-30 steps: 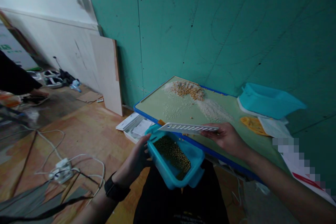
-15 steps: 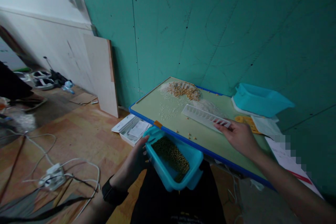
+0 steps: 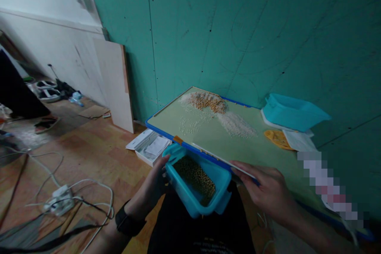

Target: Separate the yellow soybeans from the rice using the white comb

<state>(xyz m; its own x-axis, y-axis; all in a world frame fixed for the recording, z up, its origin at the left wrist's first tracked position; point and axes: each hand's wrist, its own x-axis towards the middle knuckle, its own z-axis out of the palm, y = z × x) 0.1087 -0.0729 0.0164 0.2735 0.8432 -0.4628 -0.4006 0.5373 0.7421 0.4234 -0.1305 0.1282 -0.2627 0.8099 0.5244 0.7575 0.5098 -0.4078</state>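
Observation:
My left hand (image 3: 154, 180) grips the left end of a blue plastic bin (image 3: 186, 202), held just below the table's front edge. Inside the bin lie small dark green beans (image 3: 186, 170) and yellowish soybeans (image 3: 204, 178). With my right hand (image 3: 268, 190) I hold a long white slotted tray (image 3: 222, 160), seen nearly edge-on along the front rim of the pale green table (image 3: 166, 123). A few loose soybeans (image 3: 205, 152) lie along that rim beside the tray. Farther back are a heap of soybeans (image 3: 208, 102) and a spread of white rice (image 3: 238, 124).
On the table's right are another blue bin (image 3: 293, 113), an orange flat piece (image 3: 278, 139) and white paper (image 3: 299, 141). A white box (image 3: 149, 151) stands on the floor left of the table. A power strip (image 3: 61, 198) with cables lies left; a person's leg (image 3: 20, 91) shows far left.
My right hand has drawn the white tray toward me to the table's front edge, taking loose soybeans along. The left hand and bin have barely moved. The person at far left has shifted.

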